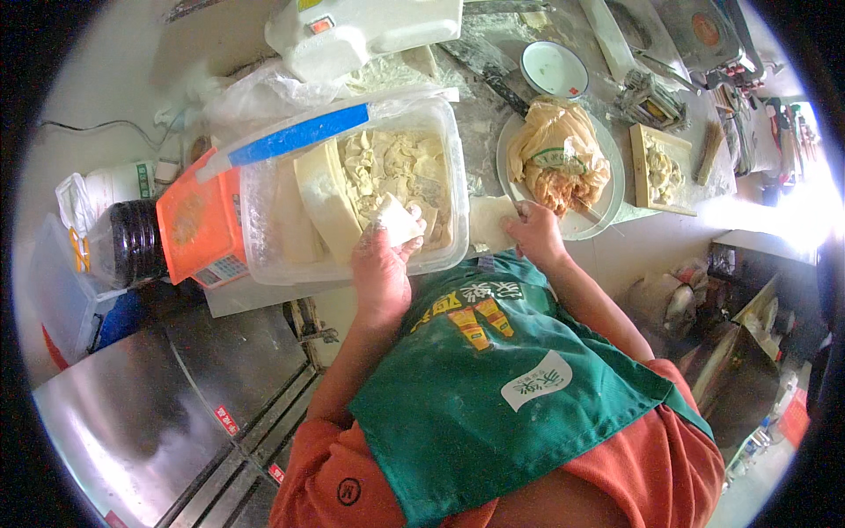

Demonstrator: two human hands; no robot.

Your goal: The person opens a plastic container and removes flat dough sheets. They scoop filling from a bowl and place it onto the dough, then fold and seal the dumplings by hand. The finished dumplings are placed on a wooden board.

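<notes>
My left hand [386, 261] holds a pale, floury dough wrapper [396, 221] over the front of a clear plastic tub [462, 218]. Inside the tub lie crumpled dough pieces [389, 158] and a thick stack of dough sheets [320, 191]. At the edge of a round plate [617, 191], my right hand [536, 231] grips a thin tool, mostly hidden by the fingers, beside reddish-brown filling [558, 191] in an open plastic bag [554, 138]. Another flat dough sheet [488, 221] lies between the tub and my right hand.
An orange scale [198, 221] and a dark-filled bottle [135, 241] stand left of the tub. Behind the plate is a white enamel bowl [553, 69]. A shallow wooden tray [660, 168] with dough pieces and a brush [711, 152] lie right. A white machine [370, 30] stands behind.
</notes>
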